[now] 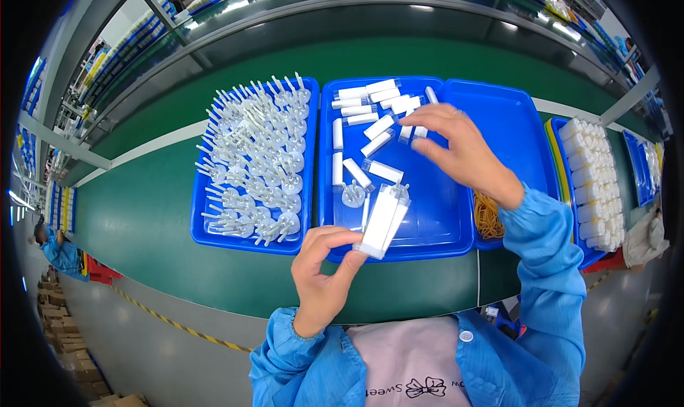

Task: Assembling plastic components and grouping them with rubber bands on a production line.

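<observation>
In my left hand (322,275), thumb and fingers pinch the lower end of a small bunch of white tubes with clear ends (381,220), tilted up over the front of the middle blue tray (434,247). My right hand (456,145) reaches over the same tray, its thumb and index finger apart. Its fingertips are close to loose white tubes (377,127) of the same kind; whether they touch one cannot be made out. Several more tubes lie scattered in the tray's far and left parts. A clear disc-shaped piece with prongs (353,195) lies beside the held bunch.
A blue tray (311,158) on the left is full of clear stemmed pieces (256,150). To the right, another blue tray (509,122) has tan rubber bands (487,216) at its near end. Bundled white tubes (590,183) fill a tray farther right. All stand on a green table (149,200).
</observation>
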`<state>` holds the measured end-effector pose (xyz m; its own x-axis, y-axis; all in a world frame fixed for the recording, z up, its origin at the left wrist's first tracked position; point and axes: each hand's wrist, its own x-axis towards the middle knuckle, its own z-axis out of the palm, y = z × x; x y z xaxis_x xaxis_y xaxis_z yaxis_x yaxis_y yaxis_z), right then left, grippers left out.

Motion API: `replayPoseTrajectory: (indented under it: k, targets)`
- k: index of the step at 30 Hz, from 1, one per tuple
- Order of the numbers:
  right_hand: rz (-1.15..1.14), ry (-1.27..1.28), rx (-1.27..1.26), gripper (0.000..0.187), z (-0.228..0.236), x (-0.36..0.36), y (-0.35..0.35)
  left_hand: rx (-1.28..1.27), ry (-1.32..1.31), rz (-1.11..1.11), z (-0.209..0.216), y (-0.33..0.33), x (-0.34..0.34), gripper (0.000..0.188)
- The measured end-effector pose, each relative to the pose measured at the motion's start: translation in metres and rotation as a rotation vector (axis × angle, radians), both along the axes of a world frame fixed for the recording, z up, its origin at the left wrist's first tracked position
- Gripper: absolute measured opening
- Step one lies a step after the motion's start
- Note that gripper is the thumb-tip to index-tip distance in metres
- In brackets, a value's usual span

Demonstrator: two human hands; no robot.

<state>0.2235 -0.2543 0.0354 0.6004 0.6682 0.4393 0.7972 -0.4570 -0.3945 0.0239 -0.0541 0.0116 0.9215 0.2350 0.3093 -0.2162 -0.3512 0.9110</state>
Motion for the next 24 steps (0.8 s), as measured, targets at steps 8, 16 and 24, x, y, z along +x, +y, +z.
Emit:
replayPoseTrajectory:
  k: [8, 16, 24]
  targets:
    - [-0.111, -0.373, -0.484, 0.013, -0.048, 0.026, -0.005, -0.049, -0.020, 0.021, 0.001, 0.002, -0.006, 0.015]
    - [-0.117, 0.519, 0.375, 0.012, 0.003, 0.024, -0.017, 0.097, -0.109, -0.071, 0.010, -0.002, -0.009, 0.016]
    - [0.177, 1.073, 0.507, 0.010, 0.038, -0.005, -0.016, 0.326, -0.332, -0.163, 0.027, -0.011, -0.003, 0.044]
